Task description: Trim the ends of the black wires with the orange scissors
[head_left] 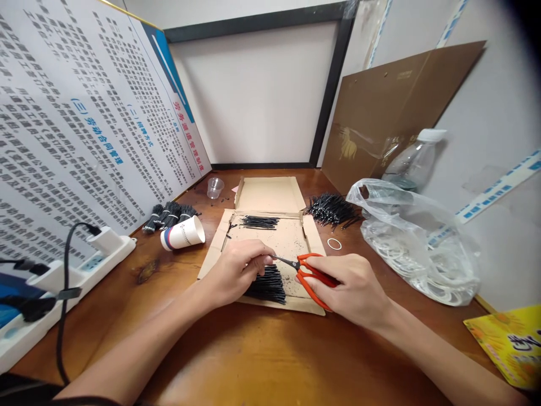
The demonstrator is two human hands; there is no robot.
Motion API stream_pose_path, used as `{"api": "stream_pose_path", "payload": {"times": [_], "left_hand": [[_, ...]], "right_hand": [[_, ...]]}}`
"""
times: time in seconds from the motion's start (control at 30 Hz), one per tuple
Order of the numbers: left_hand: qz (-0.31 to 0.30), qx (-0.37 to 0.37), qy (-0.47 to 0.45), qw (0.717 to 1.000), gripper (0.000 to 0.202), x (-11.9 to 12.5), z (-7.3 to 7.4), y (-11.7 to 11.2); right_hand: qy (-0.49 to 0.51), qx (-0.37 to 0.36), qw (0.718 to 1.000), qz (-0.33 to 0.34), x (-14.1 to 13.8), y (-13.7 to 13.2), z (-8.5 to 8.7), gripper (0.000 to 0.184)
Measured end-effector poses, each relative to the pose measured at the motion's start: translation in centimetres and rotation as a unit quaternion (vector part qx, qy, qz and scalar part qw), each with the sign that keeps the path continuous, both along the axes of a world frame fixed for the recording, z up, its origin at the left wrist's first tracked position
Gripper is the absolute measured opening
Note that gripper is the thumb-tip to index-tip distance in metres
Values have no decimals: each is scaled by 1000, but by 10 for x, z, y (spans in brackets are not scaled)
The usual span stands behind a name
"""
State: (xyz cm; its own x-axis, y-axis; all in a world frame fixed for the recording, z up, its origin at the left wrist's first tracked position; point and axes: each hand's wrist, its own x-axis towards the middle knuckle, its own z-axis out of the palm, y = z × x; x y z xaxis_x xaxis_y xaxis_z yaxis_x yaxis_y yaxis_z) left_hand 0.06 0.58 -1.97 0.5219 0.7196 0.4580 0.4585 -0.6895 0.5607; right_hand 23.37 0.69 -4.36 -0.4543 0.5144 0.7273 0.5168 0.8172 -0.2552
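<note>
My right hand [357,287] grips a pair of scissors [310,273] with red-orange handles and short dark blades pointing left. The blade tips reach the fingertips of my left hand [240,268], whose thumb and fingers are pinched together. Whatever lies in that pinch is too small and too covered to make out. Below my left fingers, a thick row of short black wires [273,286] rests on an opened cardboard box [291,237], partly hidden by the hand. A smaller row of black wires [260,222] lies farther back on the cardboard, among scattered dark bits.
Behind the box on the right is a loose heap of black wires [332,210], with a white ring [334,244] nearby. A plastic bag [418,242] and a bottle [412,160] stand right. Leftward are tied wire bundles [169,214], a tipped paper cup [183,233] and a power strip [76,287].
</note>
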Motion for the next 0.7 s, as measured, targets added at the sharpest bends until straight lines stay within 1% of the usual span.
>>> {"api": "stream_pose_path", "payload": {"times": [0.13,0.27,0.43,0.7], "left_hand": [[8,-54,-41,998,16,0,-2,-1],[13,-93,-80,992,12,2,-3,-1],[11,-107,-100,989,12,2,-3,-1],[13,-104,-73,992,13,1,-4,-1]], "right_hand": [[7,23,1000,-6,0,-2,1,22],[15,22,1000,-6,-1,-2,1,19],[38,8,999,3,-2,-2,0,13],[27,-3,1000,7,-1,-2,-4,14]]}}
